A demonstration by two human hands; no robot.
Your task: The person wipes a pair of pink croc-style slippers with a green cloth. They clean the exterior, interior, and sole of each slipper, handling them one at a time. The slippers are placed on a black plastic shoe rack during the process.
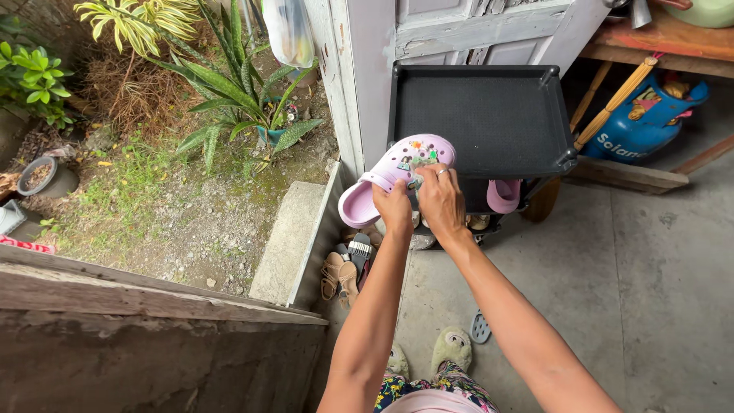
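GRIP: your left hand (394, 206) and right hand (440, 200) both clasp the pale purple clog (397, 170) | POSITION: clog at front-left edge of black rack shelf (489, 115) | STEP: likely placement; next needs level seating | NEAR: second clog (503, 195) below.

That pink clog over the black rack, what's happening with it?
A person holds a pale pink clog in both hands, the left hand near its heel strap and the right hand on its decorated top, at the front edge of a black shoe rack. Its partner, a second pink clog, sits on the shelf below. Tan sandals lie on the ground beside the rack, and the person wears fuzzy slippers.
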